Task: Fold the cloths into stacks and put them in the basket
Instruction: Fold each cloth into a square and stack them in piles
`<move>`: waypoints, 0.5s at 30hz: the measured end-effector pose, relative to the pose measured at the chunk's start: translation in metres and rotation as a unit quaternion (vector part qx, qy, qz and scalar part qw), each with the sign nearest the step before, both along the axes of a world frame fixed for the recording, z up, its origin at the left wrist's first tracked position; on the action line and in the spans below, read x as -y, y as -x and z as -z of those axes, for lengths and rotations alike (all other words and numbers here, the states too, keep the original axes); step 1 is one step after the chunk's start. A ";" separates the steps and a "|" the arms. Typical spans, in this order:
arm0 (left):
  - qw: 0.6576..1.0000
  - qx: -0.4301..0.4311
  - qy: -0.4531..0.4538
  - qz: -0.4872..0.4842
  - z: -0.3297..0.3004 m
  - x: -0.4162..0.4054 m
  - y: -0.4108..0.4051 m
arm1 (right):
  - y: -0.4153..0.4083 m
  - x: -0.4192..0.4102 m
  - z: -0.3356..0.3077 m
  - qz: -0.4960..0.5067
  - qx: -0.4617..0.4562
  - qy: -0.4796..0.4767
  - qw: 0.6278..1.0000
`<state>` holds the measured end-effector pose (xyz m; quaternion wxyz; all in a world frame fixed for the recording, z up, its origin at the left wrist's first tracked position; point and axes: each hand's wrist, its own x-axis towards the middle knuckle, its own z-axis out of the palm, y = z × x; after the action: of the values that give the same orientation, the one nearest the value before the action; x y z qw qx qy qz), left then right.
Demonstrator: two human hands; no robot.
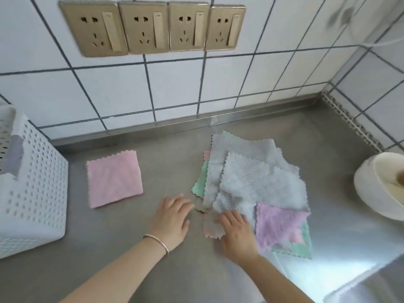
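Both of my hands are working at the near edge of the cloth pile (253, 182) on the steel counter (175, 154). My left hand (172, 219) is lying flat on the bare metal just left of the pile, fingers straight and spread, gripping nothing. My right hand (236, 232) is pressing palm-down on a small grey cloth (212, 228) at the pile's front corner (fingers are extended; no curl round the fabric is showing). A thin bracelet (156, 242) is sitting on my left wrist.

Grey cloths are lying loose and overlapping on top of the pile, with green and pink edges showing beneath; a purple-pink cloth (279, 224) is lying at its near right. One folded pink cloth (113, 178) is resting apart, between the pile and the white perforated basket (37, 182) at far left. Something grey is showing inside the basket.

Four gold wall sockets (150, 27) are mounted on the tiles; no legible writing is showing on them. White bowls (380, 186) are sitting at right.
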<state>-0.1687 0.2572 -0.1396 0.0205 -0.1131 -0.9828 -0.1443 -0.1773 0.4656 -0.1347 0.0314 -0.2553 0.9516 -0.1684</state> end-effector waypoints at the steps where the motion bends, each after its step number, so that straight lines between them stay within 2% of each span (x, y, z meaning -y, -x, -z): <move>1: 0.999 0.000 -0.004 0.046 0.003 -0.020 -0.006 | -0.004 -0.023 -0.001 0.003 -0.010 -0.014 1.000; 3: 0.992 -0.005 0.004 0.128 0.009 -0.061 -0.015 | -0.012 -0.063 -0.007 -0.015 -0.038 -0.073 0.997; 6: 0.980 0.052 0.029 0.189 0.014 -0.098 -0.017 | -0.014 -0.087 -0.013 -0.080 -0.042 -0.170 0.981; 10: 0.978 0.097 0.066 0.175 0.008 -0.133 -0.016 | -0.010 -0.112 -0.018 -0.122 -0.035 -0.276 0.953; 12: 0.981 0.101 0.076 0.149 0.005 -0.141 -0.017 | -0.009 -0.122 -0.025 -0.118 -0.055 -0.261 0.956; 15: 0.992 0.057 0.071 0.092 0.002 -0.139 -0.012 | -0.006 -0.131 -0.037 -0.117 -0.120 -0.136 0.976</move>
<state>-0.1570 0.3965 -0.1416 -0.0568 -0.1959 -0.9756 -0.0816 -0.1713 0.5965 -0.0979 -0.0293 -0.3765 0.9259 -0.0011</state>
